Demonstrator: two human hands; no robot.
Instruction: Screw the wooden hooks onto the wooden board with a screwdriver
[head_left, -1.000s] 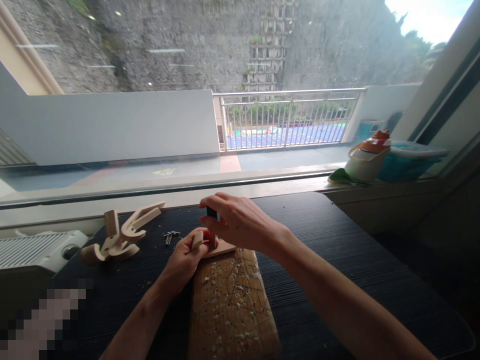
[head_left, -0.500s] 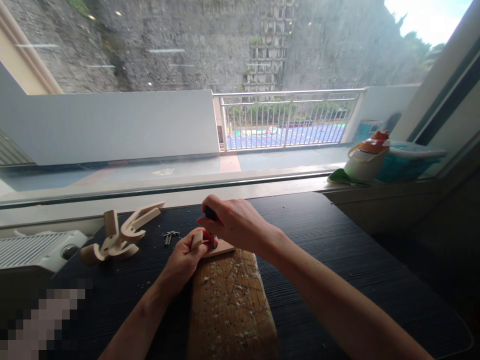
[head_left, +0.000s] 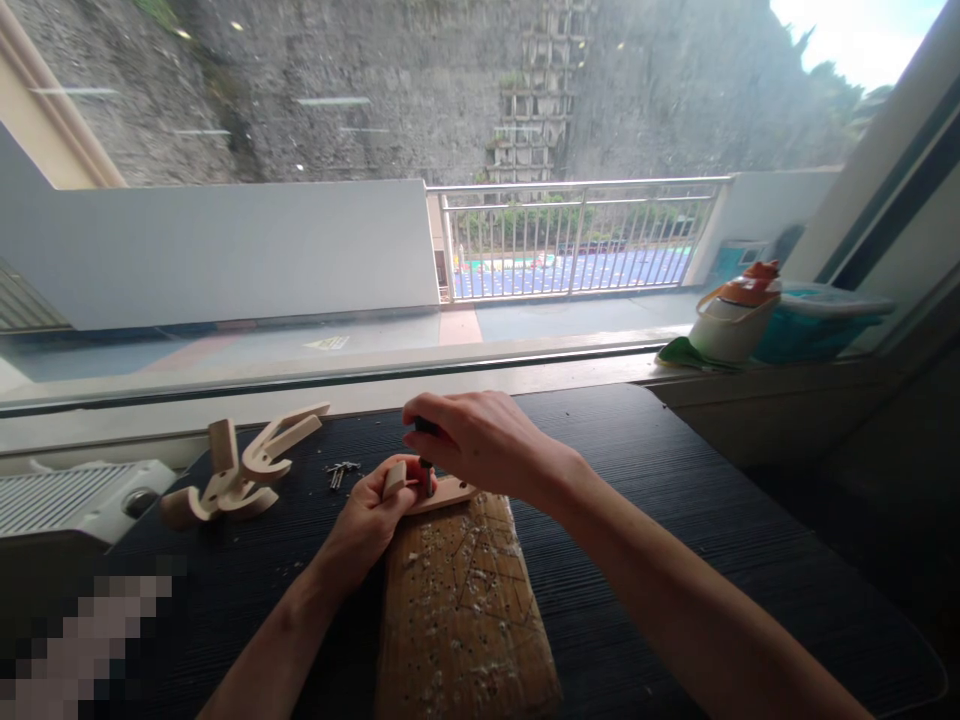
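Observation:
My right hand [head_left: 480, 440] is closed round the dark handle of a small screwdriver [head_left: 425, 470] that stands upright, its tip down on a pale wooden piece [head_left: 446, 495]. My left hand [head_left: 371, 515] grips that wooden piece from the left and pins it on the far end of a scarred, sawdust-covered wooden board [head_left: 465, 610]. The board lies on a black ribbed table top [head_left: 675, 520].
Several curved pale wooden parts [head_left: 240, 470] lie at the table's far left, with a few small screws [head_left: 341, 472] beside them. A white radiator [head_left: 67, 500] sits at the left. On the window sill at the right stand a white and orange jug [head_left: 731, 315] and a teal tub [head_left: 817, 325].
My right hand has turned slightly on the screwdriver handle and sunk a little. My left hand and the wooden piece have stayed put.

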